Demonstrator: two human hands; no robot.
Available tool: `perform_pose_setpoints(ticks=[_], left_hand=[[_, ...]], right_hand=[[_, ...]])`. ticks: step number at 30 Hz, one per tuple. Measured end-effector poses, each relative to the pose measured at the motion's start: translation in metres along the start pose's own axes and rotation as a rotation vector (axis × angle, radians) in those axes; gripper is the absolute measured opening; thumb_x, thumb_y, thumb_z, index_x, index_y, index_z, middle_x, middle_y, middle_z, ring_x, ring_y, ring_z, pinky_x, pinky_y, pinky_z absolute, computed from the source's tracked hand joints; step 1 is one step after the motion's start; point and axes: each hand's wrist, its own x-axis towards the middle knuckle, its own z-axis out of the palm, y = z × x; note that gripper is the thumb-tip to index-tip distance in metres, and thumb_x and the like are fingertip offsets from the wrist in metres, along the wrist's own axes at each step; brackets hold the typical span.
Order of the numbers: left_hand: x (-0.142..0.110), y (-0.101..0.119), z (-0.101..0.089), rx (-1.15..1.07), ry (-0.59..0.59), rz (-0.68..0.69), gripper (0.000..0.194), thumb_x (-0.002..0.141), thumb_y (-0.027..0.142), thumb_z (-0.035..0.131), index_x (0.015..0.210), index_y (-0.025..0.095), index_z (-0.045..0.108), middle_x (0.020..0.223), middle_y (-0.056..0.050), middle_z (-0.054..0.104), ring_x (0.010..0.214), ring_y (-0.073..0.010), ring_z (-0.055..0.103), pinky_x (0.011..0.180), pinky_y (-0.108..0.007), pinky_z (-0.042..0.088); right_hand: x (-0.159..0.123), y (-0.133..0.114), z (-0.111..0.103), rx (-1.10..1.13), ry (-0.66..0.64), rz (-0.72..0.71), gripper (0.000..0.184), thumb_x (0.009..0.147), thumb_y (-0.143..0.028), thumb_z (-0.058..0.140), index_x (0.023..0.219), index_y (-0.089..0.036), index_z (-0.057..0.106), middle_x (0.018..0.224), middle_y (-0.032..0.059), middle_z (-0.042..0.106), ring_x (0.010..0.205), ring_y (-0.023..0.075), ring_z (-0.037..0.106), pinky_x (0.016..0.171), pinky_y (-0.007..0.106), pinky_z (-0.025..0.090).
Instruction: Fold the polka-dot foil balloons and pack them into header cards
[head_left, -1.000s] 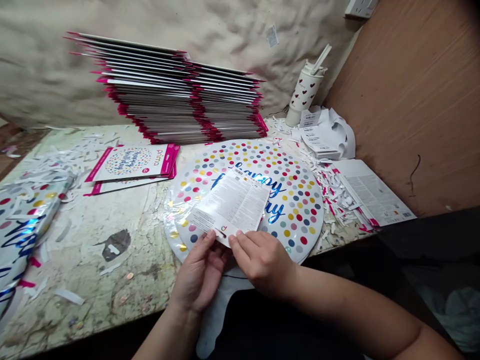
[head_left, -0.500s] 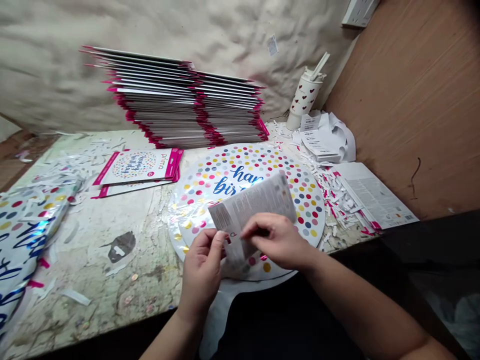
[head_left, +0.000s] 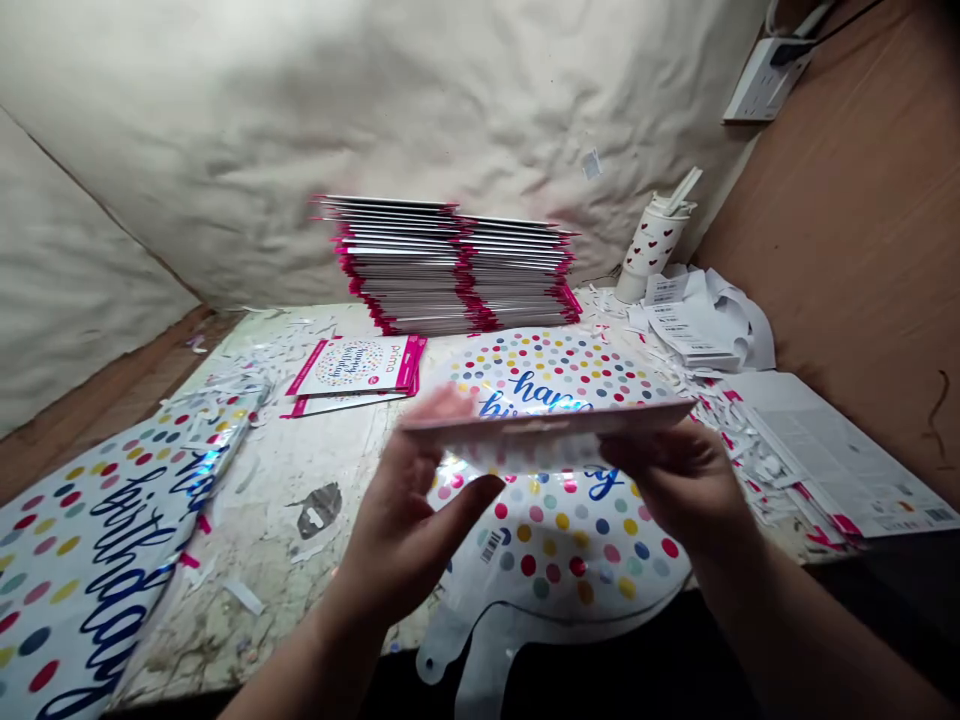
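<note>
Nearest, the left hand (head_left: 405,520) and right hand (head_left: 679,480) pinch opposite ends of a pink-edged flat packet (head_left: 544,428), held edge-on above a dotted foil birthday balloon (head_left: 570,550) at the worktop's (head_left: 255,510) near edge. Another balloon (head_left: 90,570) lies at the left corner, two loose packets (head_left: 352,365) lie further in, and a tall packet stack (head_left: 450,265) already stands at the back.

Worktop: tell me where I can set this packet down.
The widest bare patch of worktop lies between the folded foil balloon and your left hand, with a few paper scraps on it. A smaller one sits just in front of the pink-edged packets. Beyond your right hand it is crowded: paper shreds and label sheets pile up beside the round foil balloon.
</note>
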Motion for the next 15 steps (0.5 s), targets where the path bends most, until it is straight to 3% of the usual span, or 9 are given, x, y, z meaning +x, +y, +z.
perform_pose_setpoints(ticks=[2, 3, 5, 7, 8, 9, 12, 15], left_hand=[[0.002, -0.018, -0.02, 0.165, -0.06, 0.065, 0.034, 0.075, 0.017, 0.062, 0.109, 0.024, 0.061, 0.099, -0.002, 0.07, 0.086, -0.0191, 0.066, 0.08, -0.03, 0.052], [0.006, -0.03, -0.033, 0.312, -0.029, 0.138, 0.031, 0.076, 0.015, 0.06, 0.106, 0.023, 0.063, 0.102, -0.001, 0.069, 0.091, -0.0185, 0.065, 0.085, -0.03, 0.05], [0.022, -0.058, -0.061, 0.642, 0.116, 0.228, 0.043, 0.078, 0.013, 0.055, 0.121, 0.021, 0.055, 0.123, 0.0, 0.059, 0.113, -0.02, 0.054, 0.1, -0.034, 0.038], [0.044, -0.091, -0.087, 0.885, 0.014, 0.127, 0.044, 0.085, 0.014, 0.04, 0.128, 0.022, 0.047, 0.133, 0.004, 0.05, 0.124, -0.0192, 0.043, 0.105, -0.037, 0.032], [0.057, -0.108, -0.097, 0.962, -0.117, 0.027, 0.043, 0.089, 0.016, 0.032, 0.129, 0.022, 0.045, 0.133, 0.006, 0.049, 0.126, -0.0179, 0.04, 0.105, -0.037, 0.031], [0.068, -0.123, -0.103, 0.982, -0.152, -0.009, 0.042, 0.09, 0.016, 0.027, 0.125, 0.019, 0.048, 0.129, 0.003, 0.052, 0.124, -0.0196, 0.043, 0.103, -0.039, 0.033], [0.095, -0.155, -0.105, 1.004, -0.272, -0.056, 0.04, 0.089, 0.011, 0.025, 0.117, 0.009, 0.054, 0.124, -0.007, 0.057, 0.121, -0.0251, 0.046, 0.099, -0.044, 0.037], [0.097, -0.158, -0.084, 1.015, -0.322, -0.043, 0.04, 0.087, 0.008, 0.03, 0.122, 0.002, 0.048, 0.132, -0.019, 0.048, 0.127, -0.0338, 0.036, 0.1, -0.056, 0.03]], right_hand=[[0.004, 0.011, 0.009, 0.057, -0.043, 0.019, 0.027, 0.077, -0.031, 0.066, 0.103, -0.026, 0.064, 0.1, 0.0049, 0.067, 0.091, 0.0214, 0.064, 0.077, 0.036, 0.054], [0.005, 0.016, 0.009, 0.044, -0.055, 0.032, 0.035, 0.076, -0.032, 0.067, 0.11, -0.025, 0.061, 0.105, 0.0063, 0.066, 0.095, 0.0219, 0.062, 0.081, 0.037, 0.053], [0.004, 0.026, 0.004, -0.045, -0.028, 0.065, 0.039, 0.078, -0.031, 0.065, 0.116, -0.024, 0.057, 0.105, 0.0068, 0.065, 0.097, 0.0207, 0.062, 0.086, 0.039, 0.051], [-0.002, 0.035, -0.004, -0.197, -0.016, 0.11, 0.03, 0.081, -0.029, 0.061, 0.111, -0.023, 0.06, 0.099, 0.0057, 0.066, 0.093, 0.0189, 0.062, 0.086, 0.037, 0.051], [-0.007, 0.039, -0.007, -0.271, -0.04, 0.125, 0.025, 0.082, -0.029, 0.06, 0.106, -0.023, 0.062, 0.098, 0.0055, 0.067, 0.092, 0.0186, 0.063, 0.086, 0.037, 0.051], [-0.013, 0.042, -0.009, -0.336, -0.091, 0.136, 0.022, 0.083, -0.028, 0.058, 0.103, -0.023, 0.063, 0.098, 0.0054, 0.067, 0.092, 0.0183, 0.063, 0.085, 0.036, 0.051], [-0.035, 0.05, -0.01, -0.491, -0.326, 0.121, 0.019, 0.085, -0.025, 0.052, 0.1, -0.022, 0.065, 0.097, 0.0056, 0.067, 0.091, 0.0173, 0.062, 0.083, 0.033, 0.052], [-0.059, 0.054, -0.006, -0.668, -0.552, 0.016, 0.025, 0.083, -0.03, 0.055, 0.105, -0.022, 0.064, 0.107, 0.0075, 0.065, 0.1, 0.0208, 0.059, 0.087, 0.036, 0.05]])
